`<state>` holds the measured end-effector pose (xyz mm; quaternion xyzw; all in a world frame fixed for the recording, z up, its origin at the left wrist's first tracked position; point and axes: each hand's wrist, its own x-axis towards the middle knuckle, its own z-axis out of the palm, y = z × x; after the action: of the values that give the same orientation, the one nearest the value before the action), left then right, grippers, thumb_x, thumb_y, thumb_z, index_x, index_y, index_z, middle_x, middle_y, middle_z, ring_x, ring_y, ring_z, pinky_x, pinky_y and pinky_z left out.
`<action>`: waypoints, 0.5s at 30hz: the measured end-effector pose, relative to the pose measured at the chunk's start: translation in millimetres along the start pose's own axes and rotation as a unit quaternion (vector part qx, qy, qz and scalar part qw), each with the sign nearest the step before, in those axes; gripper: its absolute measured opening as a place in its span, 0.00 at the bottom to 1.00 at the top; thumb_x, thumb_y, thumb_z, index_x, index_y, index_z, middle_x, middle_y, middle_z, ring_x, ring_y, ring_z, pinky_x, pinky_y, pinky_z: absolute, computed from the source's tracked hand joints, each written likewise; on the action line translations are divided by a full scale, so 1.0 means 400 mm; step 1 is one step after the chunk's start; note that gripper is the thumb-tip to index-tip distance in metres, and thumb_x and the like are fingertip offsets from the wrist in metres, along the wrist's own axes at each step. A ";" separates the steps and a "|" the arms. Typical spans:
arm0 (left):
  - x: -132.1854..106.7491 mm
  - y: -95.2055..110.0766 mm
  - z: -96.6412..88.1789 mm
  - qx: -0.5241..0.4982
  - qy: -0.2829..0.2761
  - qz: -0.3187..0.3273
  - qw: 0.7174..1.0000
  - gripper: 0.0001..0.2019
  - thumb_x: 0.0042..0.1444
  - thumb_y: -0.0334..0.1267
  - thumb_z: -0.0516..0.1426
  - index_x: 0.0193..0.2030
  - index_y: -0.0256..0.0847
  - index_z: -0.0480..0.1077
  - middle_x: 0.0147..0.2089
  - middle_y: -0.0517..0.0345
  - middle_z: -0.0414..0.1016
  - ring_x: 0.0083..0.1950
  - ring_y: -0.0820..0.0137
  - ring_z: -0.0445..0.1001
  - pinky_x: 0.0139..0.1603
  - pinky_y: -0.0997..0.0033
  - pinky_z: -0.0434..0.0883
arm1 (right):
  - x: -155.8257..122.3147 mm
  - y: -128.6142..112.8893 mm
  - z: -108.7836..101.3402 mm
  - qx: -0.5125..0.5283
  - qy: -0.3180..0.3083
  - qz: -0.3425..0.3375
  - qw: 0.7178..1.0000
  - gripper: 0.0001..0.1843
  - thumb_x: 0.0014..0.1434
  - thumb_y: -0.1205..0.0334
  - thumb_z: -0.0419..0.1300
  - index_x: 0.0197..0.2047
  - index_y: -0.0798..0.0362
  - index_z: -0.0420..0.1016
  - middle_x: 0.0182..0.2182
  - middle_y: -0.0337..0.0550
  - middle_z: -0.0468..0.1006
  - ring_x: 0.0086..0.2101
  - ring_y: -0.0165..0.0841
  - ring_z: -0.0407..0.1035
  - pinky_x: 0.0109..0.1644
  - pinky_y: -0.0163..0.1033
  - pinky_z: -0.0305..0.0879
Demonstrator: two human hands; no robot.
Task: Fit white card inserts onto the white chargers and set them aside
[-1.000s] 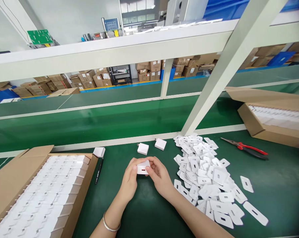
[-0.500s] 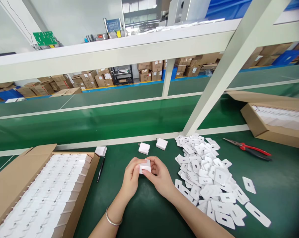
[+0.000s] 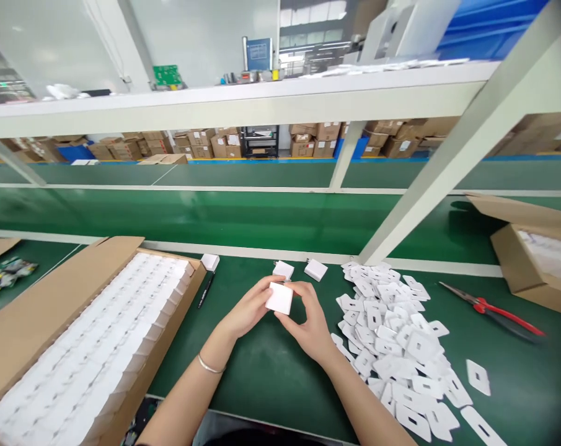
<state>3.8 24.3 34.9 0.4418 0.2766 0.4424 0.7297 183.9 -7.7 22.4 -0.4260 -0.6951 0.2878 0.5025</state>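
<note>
A: Both hands are pinching one white charger block [image 3: 279, 298] above the green mat [image 3: 271, 378], the left hand [image 3: 247, 308] and right hand [image 3: 310, 321] clamping its sides.

B: Two blocks [image 3: 316, 269] are lying finished-looking beyond; the carton [image 3: 82, 347] is looking nearly full, and the film pile [image 3: 392, 328] is looking large.

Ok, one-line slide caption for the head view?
Left hand and right hand hold a white charger block between carton and sticker pile.
</note>
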 end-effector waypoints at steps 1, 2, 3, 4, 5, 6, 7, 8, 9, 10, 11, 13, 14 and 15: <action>-0.013 0.008 0.005 0.019 -0.003 0.008 1.000 0.22 0.64 0.49 0.63 0.61 0.43 0.73 0.57 0.48 0.76 0.56 0.61 0.73 0.54 0.66 0.68 | 0.000 -0.003 -0.003 -0.018 -0.007 -0.018 1.000 0.25 0.63 0.63 0.65 0.61 0.40 0.66 0.54 0.45 0.71 0.56 0.43 0.69 0.61 0.52 0.68; -0.029 0.013 0.010 0.041 -0.003 0.018 0.999 0.21 0.62 0.47 0.65 0.59 0.43 0.74 0.56 0.49 0.75 0.54 0.63 0.73 0.53 0.68 0.68 | 0.000 -0.006 -0.005 -0.035 -0.018 -0.036 0.999 0.25 0.63 0.62 0.65 0.61 0.39 0.66 0.56 0.45 0.71 0.57 0.44 0.68 0.62 0.53 0.67; -0.049 0.016 0.013 0.066 0.001 0.028 0.997 0.22 0.60 0.46 0.67 0.58 0.42 0.74 0.54 0.50 0.76 0.52 0.65 0.74 0.51 0.68 0.68 | -0.001 -0.010 -0.009 -0.048 -0.039 -0.049 0.997 0.25 0.64 0.62 0.64 0.62 0.39 0.66 0.57 0.45 0.71 0.59 0.44 0.67 0.64 0.54 0.65; -0.073 0.017 0.014 0.091 0.009 0.035 0.995 0.22 0.59 0.45 0.68 0.57 0.42 0.73 0.51 0.51 0.76 0.49 0.66 0.74 0.50 0.69 0.69 | -0.002 -0.014 -0.013 -0.054 -0.075 -0.057 0.994 0.25 0.65 0.61 0.64 0.63 0.38 0.66 0.58 0.44 0.71 0.60 0.44 0.66 0.65 0.54 0.64; -0.102 0.017 0.014 0.117 0.024 0.040 0.992 0.22 0.58 0.44 0.68 0.56 0.41 0.72 0.48 0.52 0.76 0.47 0.66 0.74 0.48 0.68 0.70 | -0.004 -0.019 -0.019 -0.053 -0.126 -0.054 0.989 0.26 0.66 0.61 0.63 0.64 0.36 0.65 0.60 0.43 0.71 0.60 0.43 0.66 0.66 0.54 0.64; -0.137 0.016 0.011 0.143 0.051 0.046 0.987 0.21 0.58 0.44 0.68 0.55 0.41 0.71 0.47 0.53 0.75 0.46 0.67 0.75 0.48 0.68 0.70 | -0.005 -0.023 -0.026 -0.044 -0.182 -0.041 0.981 0.27 0.66 0.60 0.62 0.66 0.35 0.64 0.62 0.43 0.69 0.60 0.42 0.66 0.65 0.53 0.65; -0.177 0.014 0.006 0.170 0.091 0.055 0.980 0.20 0.59 0.44 0.67 0.54 0.41 0.70 0.47 0.52 0.75 0.46 0.66 0.76 0.48 0.67 0.71 | -0.007 -0.028 -0.035 -0.032 -0.233 -0.020 0.972 0.29 0.67 0.59 0.61 0.68 0.33 0.62 0.64 0.42 0.67 0.59 0.41 0.68 0.64 0.51 0.67; -0.223 0.014 -0.002 0.202 0.141 0.070 0.967 0.19 0.59 0.44 0.66 0.52 0.41 0.68 0.49 0.51 0.75 0.47 0.65 0.76 0.48 0.65 0.72 | -0.008 -0.032 -0.045 -0.022 -0.272 0.006 0.962 0.30 0.68 0.58 0.60 0.70 0.32 0.59 0.65 0.41 0.65 0.58 0.39 0.69 0.63 0.49 0.69; -0.274 0.017 -0.011 0.242 0.202 0.088 0.945 0.18 0.60 0.44 0.65 0.51 0.41 0.67 0.51 0.50 0.74 0.48 0.64 0.77 0.50 0.63 0.73 | -0.008 -0.035 -0.057 -0.018 -0.294 0.032 0.955 0.31 0.68 0.56 0.60 0.71 0.31 0.57 0.66 0.41 0.64 0.57 0.38 0.70 0.62 0.48 0.70; -0.329 0.021 -0.022 0.287 0.266 0.109 0.914 0.17 0.60 0.44 0.65 0.50 0.42 0.66 0.53 0.48 0.74 0.51 0.63 0.77 0.51 0.62 0.73 | -0.007 -0.036 -0.069 -0.024 -0.298 0.055 0.953 0.31 0.69 0.53 0.59 0.71 0.31 0.56 0.67 0.41 0.63 0.56 0.38 0.71 0.61 0.47 0.71; -0.385 0.028 -0.035 0.337 0.331 0.128 0.872 0.16 0.61 0.44 0.64 0.50 0.42 0.66 0.54 0.47 0.74 0.52 0.62 0.76 0.52 0.60 0.74 | -0.006 -0.036 -0.081 -0.036 -0.292 0.075 0.953 0.29 0.69 0.51 0.58 0.71 0.31 0.57 0.67 0.41 0.63 0.56 0.38 0.71 0.60 0.47 0.71; -0.496 0.046 -0.062 0.419 0.453 0.156 0.772 0.16 0.61 0.44 0.62 0.50 0.43 0.64 0.56 0.46 0.74 0.56 0.59 0.76 0.53 0.58 0.74 | -0.001 -0.026 -0.102 -0.073 -0.273 0.106 0.953 0.25 0.70 0.46 0.55 0.68 0.33 0.61 0.66 0.41 0.64 0.57 0.40 0.70 0.57 0.47 0.73; -0.547 0.055 -0.075 0.447 0.504 0.160 0.722 0.16 0.61 0.45 0.62 0.49 0.44 0.63 0.57 0.45 0.73 0.57 0.58 0.76 0.52 0.58 0.75 | 0.002 -0.017 -0.112 -0.096 -0.263 0.120 0.952 0.24 0.70 0.44 0.54 0.66 0.34 0.63 0.65 0.42 0.65 0.58 0.42 0.69 0.54 0.47 0.74; -0.591 0.060 -0.087 0.480 0.552 0.151 0.665 0.16 0.60 0.46 0.62 0.47 0.44 0.62 0.58 0.45 0.74 0.55 0.58 0.77 0.50 0.59 0.75 | 0.005 -0.005 -0.120 -0.124 -0.251 0.131 0.951 0.24 0.70 0.42 0.53 0.65 0.36 0.64 0.65 0.44 0.66 0.58 0.44 0.69 0.52 0.48 0.75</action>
<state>-141.4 -167.0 43.4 0.4418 0.7321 0.5157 0.0535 228.2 -8.3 40.9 -0.4860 -0.7674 0.3601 0.2126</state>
